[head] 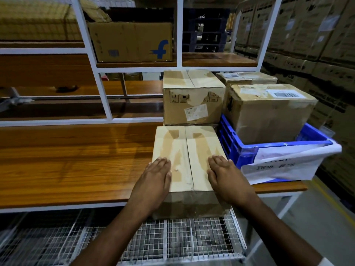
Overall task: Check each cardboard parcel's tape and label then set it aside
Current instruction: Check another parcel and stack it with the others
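Observation:
A taped cardboard parcel (187, 150) lies at the front edge of the wooden table (76, 160), its near end overhanging the edge. My left hand (155, 177) rests flat on its top left side, fingers straight. My right hand (224, 175) rests flat on its top right side. Clear tape runs along the centre seam between my hands. Behind it stands a second parcel (193, 96) with a white label on its front. A third parcel (269, 110) with a barcode label sits in a blue crate (230, 143). A fourth parcel (247, 77) shows behind that one.
A white paper sheet (284, 166) with handwriting hangs over the crate's front. A white metal shelf frame (103, 96) rises behind the table, with a large box (132, 41) bearing a blue logo on it. A wire mesh shelf (172, 239) lies below. Stacked cartons (317, 45) line the right.

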